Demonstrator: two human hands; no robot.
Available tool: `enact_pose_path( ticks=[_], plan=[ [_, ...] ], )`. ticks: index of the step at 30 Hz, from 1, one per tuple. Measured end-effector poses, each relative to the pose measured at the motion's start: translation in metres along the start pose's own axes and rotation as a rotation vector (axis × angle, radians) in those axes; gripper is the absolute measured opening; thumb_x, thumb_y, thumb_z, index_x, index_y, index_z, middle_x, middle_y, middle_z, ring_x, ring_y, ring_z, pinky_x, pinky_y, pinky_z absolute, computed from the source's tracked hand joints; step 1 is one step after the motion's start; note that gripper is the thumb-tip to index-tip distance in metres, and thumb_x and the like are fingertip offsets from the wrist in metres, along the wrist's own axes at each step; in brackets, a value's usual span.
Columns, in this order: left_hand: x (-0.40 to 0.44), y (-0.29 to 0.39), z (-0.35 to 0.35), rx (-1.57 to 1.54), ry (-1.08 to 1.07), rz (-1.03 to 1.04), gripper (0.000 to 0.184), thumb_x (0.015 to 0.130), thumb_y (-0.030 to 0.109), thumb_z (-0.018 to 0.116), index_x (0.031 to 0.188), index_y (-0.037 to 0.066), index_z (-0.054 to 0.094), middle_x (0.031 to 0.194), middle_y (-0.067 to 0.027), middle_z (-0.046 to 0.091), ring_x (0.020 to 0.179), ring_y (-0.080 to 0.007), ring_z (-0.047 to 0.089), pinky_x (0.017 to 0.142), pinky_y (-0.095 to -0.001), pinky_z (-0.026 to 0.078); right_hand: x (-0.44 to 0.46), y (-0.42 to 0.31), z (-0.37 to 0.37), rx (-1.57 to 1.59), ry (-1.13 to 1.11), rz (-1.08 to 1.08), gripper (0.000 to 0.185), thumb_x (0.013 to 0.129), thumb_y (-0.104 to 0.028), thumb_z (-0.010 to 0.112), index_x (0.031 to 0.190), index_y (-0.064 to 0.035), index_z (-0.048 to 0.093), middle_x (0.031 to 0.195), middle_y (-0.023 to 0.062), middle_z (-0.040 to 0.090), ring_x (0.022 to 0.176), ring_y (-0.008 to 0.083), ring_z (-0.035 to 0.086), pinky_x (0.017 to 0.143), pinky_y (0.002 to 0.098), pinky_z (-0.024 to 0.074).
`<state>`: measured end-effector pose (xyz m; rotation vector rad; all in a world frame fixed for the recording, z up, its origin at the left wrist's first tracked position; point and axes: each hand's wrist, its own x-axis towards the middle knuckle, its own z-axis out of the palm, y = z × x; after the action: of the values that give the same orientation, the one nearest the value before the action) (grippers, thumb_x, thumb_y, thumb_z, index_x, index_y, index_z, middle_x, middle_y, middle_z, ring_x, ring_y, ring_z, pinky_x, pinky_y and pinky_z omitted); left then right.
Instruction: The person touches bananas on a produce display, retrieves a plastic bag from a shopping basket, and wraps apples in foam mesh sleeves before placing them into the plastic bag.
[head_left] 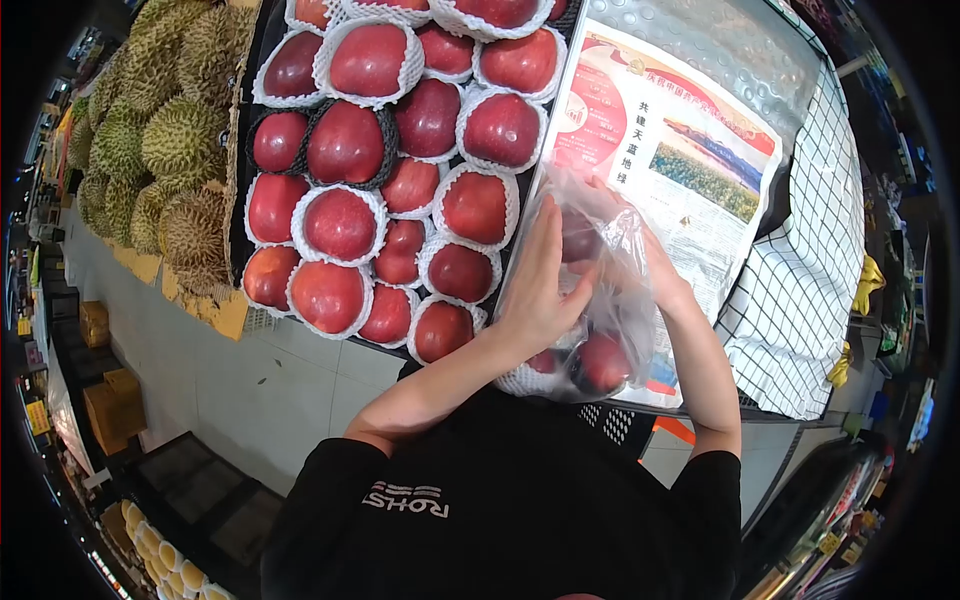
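A clear plastic bag [630, 250] with several dark red apples [603, 362] in it lies over the edge of a printed newspaper [700, 150]. My left hand [548, 285] is on the bag's left side, its fingers stretched out and pointing away from me, the thumb apart and toward the right. On the bag's right side is my right hand [655, 262]; its fingers are partly hidden by the crumpled plastic, so their closure is unclear. One apple in the bag shows between the two hands. White foam netting [527, 380] shows near the bag's lower left.
Left of the bag, a display holds rows of red apples [338, 224] in foam nets. Spiky durians [185, 135] are piled farther left. A checkered cloth [800, 290] hangs at the right. Cardboard boxes [114, 405] stand on the floor at the left.
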<state>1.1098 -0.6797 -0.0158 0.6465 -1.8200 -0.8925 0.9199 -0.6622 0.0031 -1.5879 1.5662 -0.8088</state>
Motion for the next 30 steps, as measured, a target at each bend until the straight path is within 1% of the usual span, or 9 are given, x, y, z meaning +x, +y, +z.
enact_pose_path(
  ticks=[2, 4, 7, 13, 15, 16, 19, 25, 30],
  plan=[
    [-0.007, -0.011, 0.007, 0.030, -0.153, -0.116, 0.077, 0.082, 0.003, 0.067, 0.145, -0.008, 0.023, 0.150, -0.0301, 0.026, 0.136, -0.0462, 0.031, 0.112, -0.0451, 0.027, -0.005, -0.003, -0.001, -0.209, 0.015, -0.027, 0.086, 0.074, -0.025, 0.073, 0.146, -0.0010, 0.033, 0.144, 0.0226, 0.042, 0.132, 0.0382, 0.041, 0.108, 0.0425, 0.0361],
    [-0.008, -0.021, 0.011, 0.029, -0.211, -0.110, 0.075, 0.087, 0.015, 0.064, 0.145, -0.007, 0.023, 0.147, -0.0331, 0.027, 0.138, -0.0484, 0.025, 0.113, -0.0535, 0.022, -0.003, 0.002, 0.005, -0.538, 0.045, -0.063, 0.087, 0.073, -0.027, 0.071, 0.146, -0.0009, 0.032, 0.144, 0.0241, 0.041, 0.130, 0.0399, 0.043, 0.107, 0.0442, 0.0368],
    [-0.001, -0.029, 0.017, 0.303, -0.209, -0.059, 0.051, 0.093, 0.015, 0.053, 0.135, -0.010, 0.040, 0.144, -0.0322, 0.033, 0.138, -0.0467, 0.026, 0.112, -0.0562, 0.023, -0.006, -0.006, 0.012, -0.594, 0.062, -0.053, 0.092, 0.070, -0.032, 0.073, 0.147, -0.0017, 0.031, 0.143, 0.0250, 0.041, 0.125, 0.0413, 0.048, 0.105, 0.0444, 0.0390],
    [0.000, -0.030, 0.011, 0.294, -0.226, -0.096, 0.045, 0.096, 0.013, 0.048, 0.135, -0.008, 0.043, 0.145, -0.0301, 0.035, 0.139, -0.0434, 0.028, 0.113, -0.0475, 0.027, -0.022, -0.008, -0.006, -0.579, 0.101, -0.070, 0.084, 0.073, -0.033, 0.072, 0.144, -0.0045, 0.038, 0.137, 0.0217, 0.050, 0.120, 0.0396, 0.052, 0.102, 0.0439, 0.0420],
    [-0.002, -0.031, 0.008, 0.261, -0.230, -0.108, 0.042, 0.097, 0.013, 0.047, 0.133, -0.008, 0.046, 0.147, -0.0294, 0.033, 0.140, -0.0424, 0.028, 0.114, -0.0460, 0.027, -0.035, -0.003, -0.013, -0.669, 0.313, -0.072, 0.052, 0.084, -0.031, 0.065, 0.128, -0.0044, 0.057, 0.118, 0.0198, 0.063, 0.111, 0.0352, 0.059, 0.103, 0.0454, 0.0413],
    [-0.004, -0.031, 0.006, 0.246, -0.236, -0.106, 0.041, 0.097, 0.012, 0.047, 0.133, -0.007, 0.047, 0.147, -0.0292, 0.033, 0.140, -0.0423, 0.028, 0.114, -0.0460, 0.027, -0.042, -0.006, -0.016, -0.671, 0.323, -0.050, 0.052, 0.084, -0.031, 0.065, 0.128, -0.0044, 0.057, 0.118, 0.0198, 0.063, 0.111, 0.0352, 0.059, 0.103, 0.0454, 0.0413],
    [-0.009, -0.032, 0.006, 0.256, -0.229, -0.094, 0.043, 0.096, 0.015, 0.050, 0.134, -0.005, 0.048, 0.148, -0.0297, 0.032, 0.140, -0.0432, 0.027, 0.114, -0.0460, 0.026, -0.061, -0.009, -0.024, -0.639, 0.356, -0.047, 0.020, 0.091, -0.016, 0.057, 0.091, -0.0008, 0.070, 0.089, 0.0182, 0.068, 0.090, 0.0322, 0.064, 0.105, 0.0504, 0.0408],
    [-0.010, -0.027, 0.007, 0.203, -0.221, -0.119, 0.049, 0.093, 0.019, 0.056, 0.136, -0.004, 0.046, 0.149, -0.0302, 0.029, 0.141, -0.0443, 0.025, 0.114, -0.0468, 0.024, -0.069, 0.020, -0.033, -0.876, 0.672, -0.114, 0.031, 0.090, -0.027, 0.064, 0.067, -0.0059, 0.065, 0.053, 0.0110, 0.056, 0.052, 0.0299, 0.057, 0.091, 0.0458, 0.0528],
    [-0.011, -0.035, 0.011, 0.219, -0.226, -0.096, 0.051, 0.094, 0.018, 0.056, 0.138, -0.003, 0.043, 0.149, -0.0306, 0.028, 0.140, -0.0457, 0.025, 0.115, -0.0479, 0.023, -0.066, 0.021, -0.067, -0.963, 0.814, -0.108, 0.035, 0.089, -0.028, 0.066, 0.061, -0.0077, 0.059, 0.049, 0.0083, 0.050, 0.047, 0.0273, 0.053, 0.070, 0.0399, 0.0530]
  ],
)
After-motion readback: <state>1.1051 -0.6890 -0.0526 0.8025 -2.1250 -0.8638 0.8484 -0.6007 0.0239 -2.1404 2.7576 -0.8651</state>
